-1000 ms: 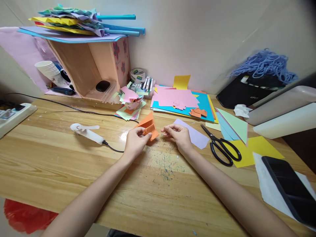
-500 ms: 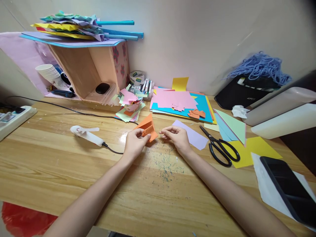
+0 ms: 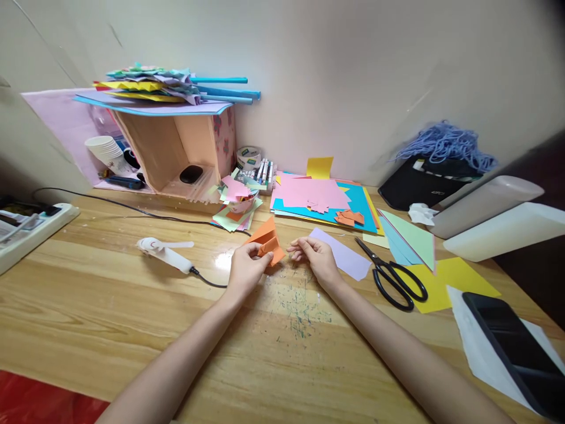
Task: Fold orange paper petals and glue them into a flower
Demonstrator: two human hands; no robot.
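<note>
Right, with the scissors [image 3: 392, 274] as my marker, I have the orange paper [image 3: 270, 242] well off to their left, folded, with its creased flaps standing open. My left hand [image 3: 248, 268] grips its near edge, thumb on top and fingers curled behind, closed on the paper. Between that paper and the scissors, I hold my right hand [image 3: 314, 259] half curled, thumb and fingertips drawn close together and apart from the orange paper; I can't tell whether they touch or pinch anything small.

Just left of the scissors I see the purple sheet [image 3: 346, 256], partly behind the right hand. The yellow sheet [image 3: 468, 282] lies to their right, reaching under a handle, and nearer me on that side is the phone [image 3: 514, 347] on white paper [image 3: 470, 347]. Behind the scissors and to the left, orange pieces [image 3: 349, 217] sit on the stack of coloured sheets [image 3: 285, 209]. Way over left of the scissors, beyond both hands, I spot the white glue gun [image 3: 165, 254] lying on the wooden table [image 3: 247, 365].
</note>
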